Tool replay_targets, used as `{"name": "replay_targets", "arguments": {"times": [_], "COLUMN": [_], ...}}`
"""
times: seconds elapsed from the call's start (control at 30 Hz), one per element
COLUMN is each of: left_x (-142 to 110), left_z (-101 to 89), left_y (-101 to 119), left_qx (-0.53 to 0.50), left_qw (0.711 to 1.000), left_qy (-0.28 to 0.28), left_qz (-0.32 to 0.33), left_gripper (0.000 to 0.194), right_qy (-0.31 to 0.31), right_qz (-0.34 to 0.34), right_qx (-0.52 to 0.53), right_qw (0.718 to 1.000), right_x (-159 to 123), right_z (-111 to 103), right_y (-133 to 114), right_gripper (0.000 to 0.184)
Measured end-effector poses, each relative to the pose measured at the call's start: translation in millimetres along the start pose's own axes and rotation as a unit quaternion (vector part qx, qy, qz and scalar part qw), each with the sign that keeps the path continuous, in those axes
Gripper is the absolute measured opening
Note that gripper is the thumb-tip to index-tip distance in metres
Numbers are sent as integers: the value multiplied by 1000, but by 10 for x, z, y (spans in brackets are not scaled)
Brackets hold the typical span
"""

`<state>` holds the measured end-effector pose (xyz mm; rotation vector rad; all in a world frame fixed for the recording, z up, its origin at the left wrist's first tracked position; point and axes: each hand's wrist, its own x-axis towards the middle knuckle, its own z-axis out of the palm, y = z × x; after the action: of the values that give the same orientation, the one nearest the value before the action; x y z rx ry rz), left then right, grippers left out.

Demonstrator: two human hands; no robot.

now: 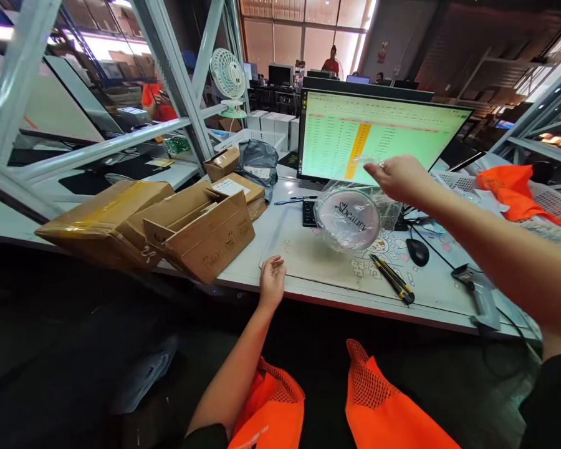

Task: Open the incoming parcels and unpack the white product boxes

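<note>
My right hand (399,178) is raised in front of the monitor (378,134), fingers pinched on the top of a clear plastic bag (350,218) that hangs over the keyboard. Inside the bag is a round white item printed "beauty". My left hand (272,282) rests on the front edge of the desk mat (318,259), fingers loosely curled and palm up, holding nothing. An open cardboard box (201,231) lies just left of that hand.
Several cardboard boxes (98,218) sit at the desk's left. A yellow-black utility knife (393,279), a mouse (417,251) and a barcode scanner (479,293) lie to the right. A grey bag (257,161), a fan (228,78), and orange cloth (518,187) stand further back. Other people work behind.
</note>
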<state>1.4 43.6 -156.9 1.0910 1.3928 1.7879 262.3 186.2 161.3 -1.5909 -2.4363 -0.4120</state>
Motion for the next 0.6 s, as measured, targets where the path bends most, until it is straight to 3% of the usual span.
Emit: {"name": "replay_targets", "arguments": {"times": [0.23, 0.37, 0.53, 0.6], "left_x": [-44, -105, -182, -148], "left_z": [59, 172, 486, 658], "left_y": [27, 43, 225, 352], "left_qx": [66, 110, 33, 3], "left_qw": [996, 987, 980, 979], "left_qy": [-35, -74, -160, -166], "left_qz": [57, 95, 117, 122], "left_gripper": [36, 48, 91, 104], "right_qy": [113, 95, 26, 5], "right_qz": [-20, -2, -3, 5], "right_qx": [60, 99, 142, 174], "right_qw": [992, 991, 990, 985], "right_x": [178, 115, -47, -130], "right_z": [-176, -228, -221, -198], "right_y": [127, 15, -224, -334], "right_gripper": [64, 63, 64, 66]}}
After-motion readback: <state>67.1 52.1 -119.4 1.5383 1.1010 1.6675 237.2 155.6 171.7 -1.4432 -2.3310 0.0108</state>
